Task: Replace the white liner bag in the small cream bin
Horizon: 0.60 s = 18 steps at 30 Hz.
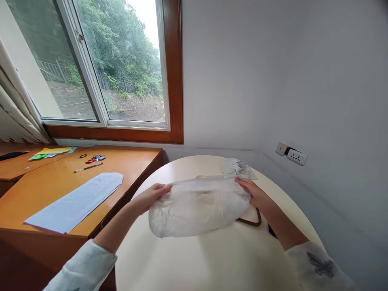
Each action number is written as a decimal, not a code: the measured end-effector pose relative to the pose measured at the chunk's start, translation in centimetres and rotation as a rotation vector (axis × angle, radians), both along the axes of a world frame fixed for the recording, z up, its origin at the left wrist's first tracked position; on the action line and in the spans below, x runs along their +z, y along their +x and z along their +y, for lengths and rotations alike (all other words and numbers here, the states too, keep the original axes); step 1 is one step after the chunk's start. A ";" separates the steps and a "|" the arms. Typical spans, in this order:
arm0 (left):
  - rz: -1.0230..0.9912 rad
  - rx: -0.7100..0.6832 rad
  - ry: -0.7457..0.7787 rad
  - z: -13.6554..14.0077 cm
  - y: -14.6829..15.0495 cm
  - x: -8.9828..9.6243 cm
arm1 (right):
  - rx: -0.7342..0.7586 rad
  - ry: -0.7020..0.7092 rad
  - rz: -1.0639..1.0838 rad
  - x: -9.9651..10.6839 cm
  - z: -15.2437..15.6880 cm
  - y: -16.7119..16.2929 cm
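A translucent white plastic bag (194,212) hangs just above the round cream table (212,262), stretched between both hands. My left hand (151,197) pinches its upper left edge. My right hand (253,193) grips the upper right edge. Something yellowish (203,190) shows faintly through the bag near its top. Beyond the bag lies a smaller clear packet (239,169) with grey print. A brown loop (253,221) peeks out from under the bag's right end.
An orange wooden desk (45,190) stands to the left, bearing printed paper sheets (75,200), a pen (87,167), small coloured items (95,158) and coloured papers (53,152). A window is behind it. A wall socket (296,156) sits on the right wall.
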<state>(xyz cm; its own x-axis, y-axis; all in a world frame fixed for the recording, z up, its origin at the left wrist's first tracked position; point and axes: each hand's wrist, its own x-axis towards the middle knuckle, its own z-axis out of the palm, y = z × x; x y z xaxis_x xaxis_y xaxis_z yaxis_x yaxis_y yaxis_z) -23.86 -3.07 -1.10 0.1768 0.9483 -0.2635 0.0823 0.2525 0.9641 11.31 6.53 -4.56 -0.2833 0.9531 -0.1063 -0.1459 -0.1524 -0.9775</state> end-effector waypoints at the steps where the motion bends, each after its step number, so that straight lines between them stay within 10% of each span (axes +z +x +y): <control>1: -0.045 0.073 -0.006 1.0 0.2 -0.4 | -0.051 0.013 -0.008 -0.4 0.8 -0.6; 9: -0.046 0.278 -0.051 7.5 2.3 -4.4 | -0.154 0.078 -0.287 -4.3 5.2 -3.9; 18: 0.381 0.231 -0.104 6.0 2.3 -10.0 | -0.182 0.375 -0.967 -7.6 4.6 -3.0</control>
<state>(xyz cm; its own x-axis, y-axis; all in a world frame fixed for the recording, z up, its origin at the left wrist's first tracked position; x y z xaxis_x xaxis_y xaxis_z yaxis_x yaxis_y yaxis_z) -21.52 2.89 -11.06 -0.1639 0.9164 -0.3651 0.3559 0.4001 0.8445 8.28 11.12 -12.16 -0.0844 0.9914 0.1002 0.7314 0.1299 -0.6695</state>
